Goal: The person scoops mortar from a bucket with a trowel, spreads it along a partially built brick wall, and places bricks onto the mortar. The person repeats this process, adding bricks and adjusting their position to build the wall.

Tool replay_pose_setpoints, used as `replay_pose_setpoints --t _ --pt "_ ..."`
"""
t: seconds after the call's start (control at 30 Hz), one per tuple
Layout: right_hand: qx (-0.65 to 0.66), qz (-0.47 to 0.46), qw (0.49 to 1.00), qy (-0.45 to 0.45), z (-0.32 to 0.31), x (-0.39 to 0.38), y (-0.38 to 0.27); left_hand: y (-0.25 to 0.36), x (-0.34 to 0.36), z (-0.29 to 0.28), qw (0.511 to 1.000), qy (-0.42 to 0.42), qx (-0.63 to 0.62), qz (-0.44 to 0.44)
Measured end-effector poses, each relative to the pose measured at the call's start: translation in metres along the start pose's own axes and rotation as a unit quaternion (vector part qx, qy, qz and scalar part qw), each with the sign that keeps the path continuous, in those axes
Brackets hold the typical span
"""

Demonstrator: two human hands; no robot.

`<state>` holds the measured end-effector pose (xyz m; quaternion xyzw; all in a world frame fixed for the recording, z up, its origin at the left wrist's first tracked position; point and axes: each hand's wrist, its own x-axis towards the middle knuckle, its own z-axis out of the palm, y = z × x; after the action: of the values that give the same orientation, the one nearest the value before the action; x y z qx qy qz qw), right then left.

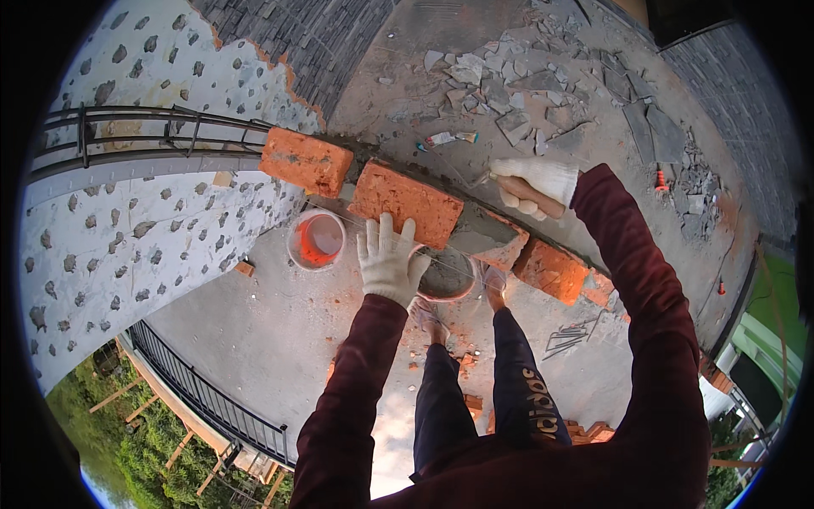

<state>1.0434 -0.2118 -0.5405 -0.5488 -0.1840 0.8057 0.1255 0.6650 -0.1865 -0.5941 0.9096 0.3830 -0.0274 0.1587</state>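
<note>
My left hand (387, 260), in a cream work glove, lies with fingers spread against the near side of an orange brick (405, 202) on a low wall. My right hand (534, 187), also gloved, is closed around the wooden handle of a trowel (543, 197) beyond the wall. Its thin metal shank points left; the blade is hard to make out. Left of that brick sits another orange brick (305, 161). To the right, grey mortar (483, 231) covers part of the course, followed by a further brick (549, 270). A thin string runs along the wall's near side.
A bucket of grey mortar (448, 276) stands by my feet, partly under the wall edge. Left of it is a bucket with a red-orange inside (316, 240). Broken tile pieces (543, 102) litter the far floor. Metal bars (153, 131) jut from the left wall; a black railing (208, 386) edges the floor.
</note>
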Motion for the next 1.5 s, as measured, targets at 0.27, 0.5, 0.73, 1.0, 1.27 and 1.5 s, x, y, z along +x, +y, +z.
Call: replay_pose_setpoints --t 0.27,0.5,0.73,1.0,1.27,1.5 --pt "-0.162 -0.193 0.967 -0.043 -0.016 0.166 -0.106 -0.001 -0.004 0.013 0.997 0.069 -0.005 -0.016" --pt "-0.207 -0.066 0.975 -0.04 -0.034 0.151 -0.067 0.006 0.001 0.015 0.997 0.07 0.002 -0.014" --pt "-0.008 -0.04 0.996 -0.084 -0.047 0.055 0.049 0.011 0.002 0.011 0.998 0.058 -0.011 -0.033" --pt "0.079 -0.04 0.991 -0.096 -0.076 0.035 0.108 0.016 0.001 0.012 0.998 0.047 -0.002 -0.035" --pt "-0.051 -0.023 0.998 -0.029 -0.085 0.003 0.084 0.012 -0.001 0.007 0.997 0.057 -0.033 -0.05" --pt "-0.214 -0.127 0.968 -0.01 -0.026 0.142 -0.128 0.021 0.007 0.015 0.994 0.047 -0.072 -0.065"
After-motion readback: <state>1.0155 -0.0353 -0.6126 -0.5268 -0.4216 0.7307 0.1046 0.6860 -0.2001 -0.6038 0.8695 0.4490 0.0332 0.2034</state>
